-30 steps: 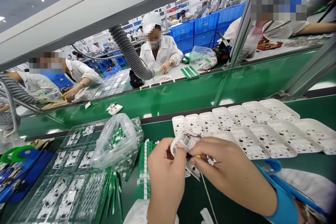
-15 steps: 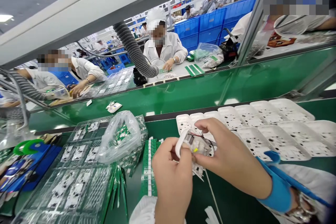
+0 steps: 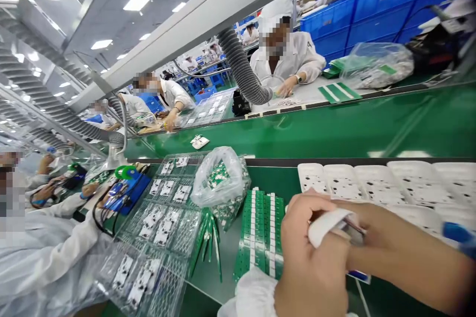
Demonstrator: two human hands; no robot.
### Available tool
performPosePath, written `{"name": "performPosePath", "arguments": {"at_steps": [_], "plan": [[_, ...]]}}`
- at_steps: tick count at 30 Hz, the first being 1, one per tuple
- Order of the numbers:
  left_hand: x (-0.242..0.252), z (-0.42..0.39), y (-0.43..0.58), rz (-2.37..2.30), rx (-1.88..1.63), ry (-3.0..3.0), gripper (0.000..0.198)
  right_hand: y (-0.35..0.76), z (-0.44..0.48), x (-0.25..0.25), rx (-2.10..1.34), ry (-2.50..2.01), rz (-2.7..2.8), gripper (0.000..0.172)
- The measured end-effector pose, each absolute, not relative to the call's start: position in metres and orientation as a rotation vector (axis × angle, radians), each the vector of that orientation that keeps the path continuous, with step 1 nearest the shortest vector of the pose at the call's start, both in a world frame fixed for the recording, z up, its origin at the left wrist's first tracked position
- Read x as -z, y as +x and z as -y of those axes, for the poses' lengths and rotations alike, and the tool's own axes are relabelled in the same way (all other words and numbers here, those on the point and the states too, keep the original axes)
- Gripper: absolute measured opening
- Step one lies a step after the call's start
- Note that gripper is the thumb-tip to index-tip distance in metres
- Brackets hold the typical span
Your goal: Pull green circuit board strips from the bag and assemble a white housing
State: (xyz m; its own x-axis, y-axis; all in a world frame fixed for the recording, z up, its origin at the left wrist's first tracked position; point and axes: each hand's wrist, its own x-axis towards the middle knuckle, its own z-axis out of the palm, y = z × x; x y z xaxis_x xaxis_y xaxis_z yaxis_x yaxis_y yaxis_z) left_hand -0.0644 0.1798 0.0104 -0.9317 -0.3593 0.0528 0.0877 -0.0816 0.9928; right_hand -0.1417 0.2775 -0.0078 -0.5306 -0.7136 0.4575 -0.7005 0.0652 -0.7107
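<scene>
My left hand [image 3: 310, 262] is closed around a small white plastic shell [image 3: 327, 224] with wires showing at its edge. My right hand [image 3: 368, 247] comes in from the right and pinches at the same shell; its fingertips are hidden behind the shell and my left hand. A blue wrist strap [image 3: 459, 237] sits on my right forearm. Both hands hover over the green work surface, just right of a stack of green circuit board strips [image 3: 260, 230].
A row of white plastic shells [image 3: 390, 181] lies at the right. A clear bag of boards [image 3: 219, 178] and clear trays of parts [image 3: 163, 213] sit left of centre. A green conveyor belt [image 3: 334, 129] runs behind. A co-worker's sleeve [image 3: 44, 247] is at left; other people work across the belt.
The view has swung left and nearer. My hands, still on the white shell, now sit lower right in view. A co-worker at my left has come into view.
</scene>
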Motion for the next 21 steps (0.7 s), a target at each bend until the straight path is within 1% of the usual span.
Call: {"name": "performPosePath", "arguments": {"at_steps": [2, 3, 6, 8, 9, 11, 13, 15, 17, 19, 21], "plan": [[-0.007, -0.18, -0.06, 1.867, 2.152, 0.287, 0.032, -0.138, -0.278, 0.003, 1.43, -1.339, -2.052, 0.02], [-0.005, -0.181, -0.058, 1.854, 2.176, 0.31, 0.034, -0.136, -0.278, 0.0, 1.397, -1.223, -1.982, 0.02], [-0.006, -0.182, -0.054, 1.798, 2.268, 0.353, 0.036, -0.132, -0.277, -0.006, 1.373, -0.912, -1.848, 0.015], [-0.01, -0.182, -0.055, 1.79, 2.308, 0.442, 0.034, -0.134, -0.275, -0.01, 1.333, -0.822, -1.803, 0.009], [-0.012, -0.181, -0.056, 1.805, 2.313, 0.515, 0.031, -0.137, -0.275, -0.012, 1.254, -0.824, -1.825, 0.007], [-0.016, -0.18, -0.06, 1.788, 2.337, 0.658, 0.027, -0.144, -0.275, -0.016, 1.054, -0.922, -1.975, 0.014], [-0.018, -0.176, -0.064, 1.668, 2.416, 0.695, 0.024, -0.149, -0.278, -0.02, 0.943, -1.033, -2.214, 0.017], [-0.017, -0.171, -0.067, 1.475, 2.527, 0.687, 0.024, -0.15, -0.285, -0.022, 1.033, -1.083, -2.474, 0.022], [-0.014, -0.166, -0.068, 1.313, 2.579, 0.714, 0.027, -0.145, -0.292, -0.022, 1.22, -1.159, -2.613, 0.027], [-0.011, -0.163, -0.069, 1.222, 2.609, 0.731, 0.031, -0.135, -0.298, -0.018, 1.33, -1.356, -2.584, 0.022], [-0.009, -0.164, -0.069, 1.211, 2.615, 0.726, 0.033, -0.126, -0.301, -0.011, 1.32, -1.533, -2.507, 0.016]]}}
